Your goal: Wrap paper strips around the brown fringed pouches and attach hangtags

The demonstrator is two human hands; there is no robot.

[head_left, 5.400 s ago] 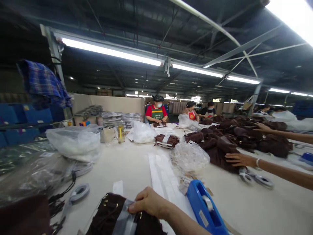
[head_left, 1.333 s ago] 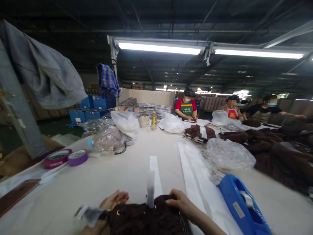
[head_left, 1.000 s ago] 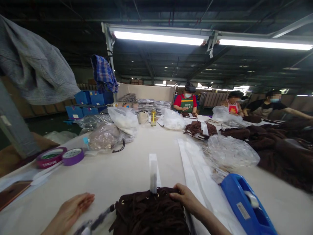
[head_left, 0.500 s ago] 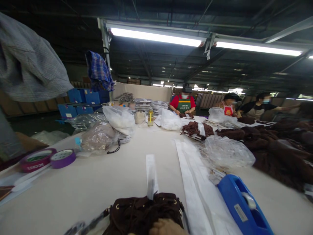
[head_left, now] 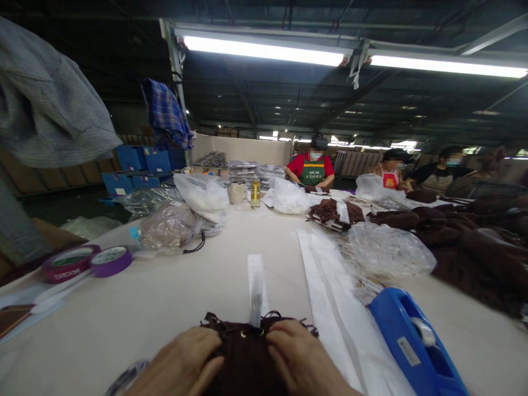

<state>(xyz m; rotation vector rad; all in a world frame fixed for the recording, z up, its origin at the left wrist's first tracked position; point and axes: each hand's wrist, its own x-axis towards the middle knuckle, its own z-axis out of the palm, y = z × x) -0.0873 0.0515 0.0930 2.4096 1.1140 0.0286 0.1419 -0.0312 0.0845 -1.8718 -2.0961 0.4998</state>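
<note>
A dark brown bag [head_left: 247, 366] with fringe and metal eyelets lies at the near edge of the table, between both hands. My left hand [head_left: 192, 352] closes on its upper left side, thumb towards the middle. Opposite it, my right hand [head_left: 299, 352] grips the upper right side with bent fingers. A white paper strip [head_left: 256, 275], partly covered by a translucent strip, reaches from the bag's top edge onto the table. Left of my left hand, part of a dark plastic-wrapped piece [head_left: 127, 378] shows. The lower part of the bag is cut off by the frame.
A blue tape dispenser [head_left: 414, 341] stands at right beside long white sheets [head_left: 330, 308]. Purple tape rolls [head_left: 110, 261] lie at left, near plastic-wrapped goods [head_left: 169, 225]. Brown bags [head_left: 474, 258] are heaped at right. Across the table, a person in a green apron [head_left: 312, 173] works.
The bag's position or facing has changed, with a plainer brown surface now showing and the strap at left out of sight. Both hands have come up onto its sides. The view has shifted slightly.
</note>
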